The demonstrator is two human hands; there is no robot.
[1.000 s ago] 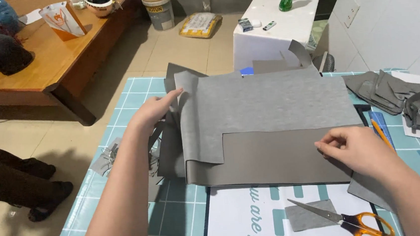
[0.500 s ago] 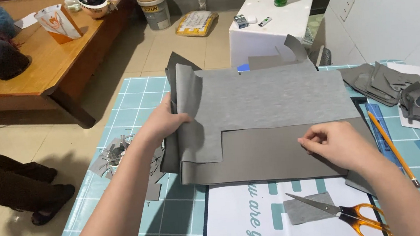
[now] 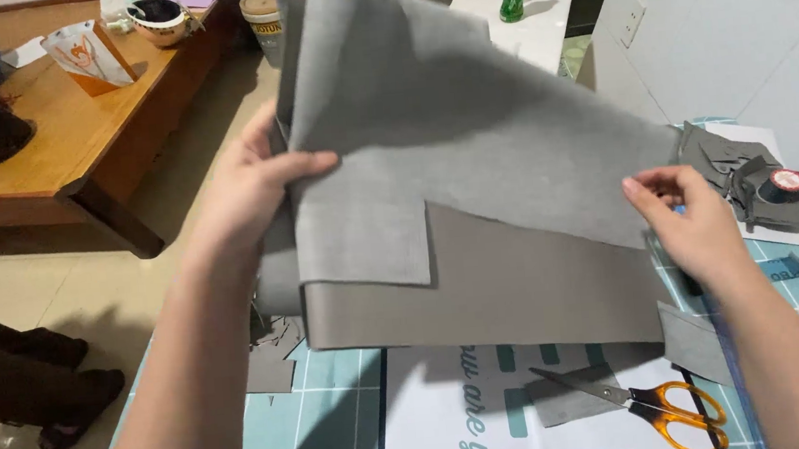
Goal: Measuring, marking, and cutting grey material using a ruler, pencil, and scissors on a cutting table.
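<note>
- As the head camera looked down, both hands held a large grey fabric sheet (image 3: 470, 152) up off the teal grid mat (image 3: 340, 429), far edge raised, perhaps to turn it.
- The left hand (image 3: 245, 199) clenched the sheet's left edge, thumb on top, steadying the layers.
- The right hand (image 3: 694, 220) pinched the right edge, though the fingertips were partly hidden.
- Orange-handled scissors (image 3: 661, 408) lay near right, beside grey offcuts (image 3: 565, 397).
</note>
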